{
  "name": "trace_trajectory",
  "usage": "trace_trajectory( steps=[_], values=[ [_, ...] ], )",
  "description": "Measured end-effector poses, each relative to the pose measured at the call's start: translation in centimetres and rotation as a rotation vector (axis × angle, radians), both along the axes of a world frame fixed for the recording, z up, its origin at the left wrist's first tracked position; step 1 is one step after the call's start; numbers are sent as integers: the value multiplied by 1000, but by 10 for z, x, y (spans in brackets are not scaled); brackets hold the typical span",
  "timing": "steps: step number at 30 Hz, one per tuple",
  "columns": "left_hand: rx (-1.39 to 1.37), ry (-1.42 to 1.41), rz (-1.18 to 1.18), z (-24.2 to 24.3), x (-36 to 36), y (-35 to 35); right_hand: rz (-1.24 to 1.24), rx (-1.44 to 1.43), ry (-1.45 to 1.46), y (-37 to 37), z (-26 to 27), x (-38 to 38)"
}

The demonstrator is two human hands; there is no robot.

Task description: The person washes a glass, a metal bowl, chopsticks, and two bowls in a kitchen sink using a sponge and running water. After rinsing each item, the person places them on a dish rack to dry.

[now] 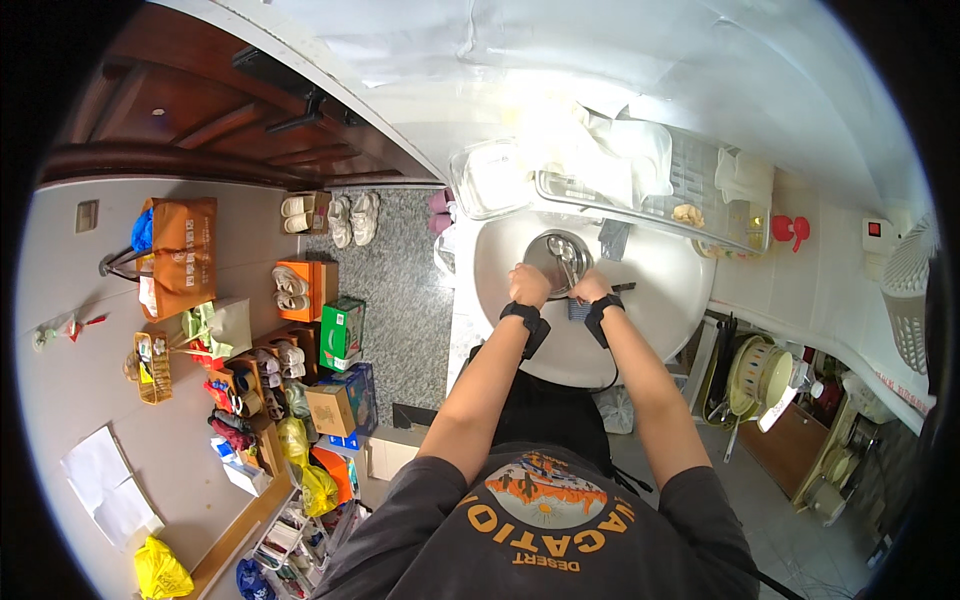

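On the round white table (660, 330) before me stands a round stainless-steel pot (535, 251). A shiny metal utensil with a rounded head (559, 246) lies over its opening, the handle running down towards my right hand (591, 286). That hand is closed around the handle's lower end. My left hand (529, 285) is curled at the pot's lower left rim; whether it grips the rim cannot be told. Beneath my right hand a striped bluish cloth (578, 310) shows, with a dark handle (623, 286) just right of it. A grey packet (614, 238) lies right of the pot.
A clear plastic container (491, 180) and a long clear tray (652, 204) with bags line the table's far side. A red pump top (790, 231) stands right of them. Shoes and boxes, one green (343, 334), are on the floor at left; dishes fill a rack (750, 375) at lower right.
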State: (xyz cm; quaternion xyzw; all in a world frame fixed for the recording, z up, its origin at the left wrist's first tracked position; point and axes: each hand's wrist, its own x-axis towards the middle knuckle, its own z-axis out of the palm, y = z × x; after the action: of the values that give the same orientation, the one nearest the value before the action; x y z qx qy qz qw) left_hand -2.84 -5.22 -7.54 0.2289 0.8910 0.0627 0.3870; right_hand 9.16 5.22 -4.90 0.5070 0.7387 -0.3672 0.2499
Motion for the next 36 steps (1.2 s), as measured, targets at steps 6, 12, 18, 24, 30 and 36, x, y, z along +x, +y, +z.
trace_trajectory(
  steps=[6,12,18,24,30,36],
  values=[
    [-34,-119,26,19,-14,7,38,69,15,-5,-10,9],
    [54,-202,99,45,-22,-1,7,-106,254,-2,16,21],
    [102,-207,80,59,-22,-14,-233,-373,429,-14,56,25],
    [237,-234,32,83,-20,-17,-182,-324,413,-18,84,37],
    [279,-311,29,133,-14,-12,-334,-122,656,-3,151,46],
    [362,-299,23,137,-11,-11,-571,-562,956,11,236,26]
  ],
)
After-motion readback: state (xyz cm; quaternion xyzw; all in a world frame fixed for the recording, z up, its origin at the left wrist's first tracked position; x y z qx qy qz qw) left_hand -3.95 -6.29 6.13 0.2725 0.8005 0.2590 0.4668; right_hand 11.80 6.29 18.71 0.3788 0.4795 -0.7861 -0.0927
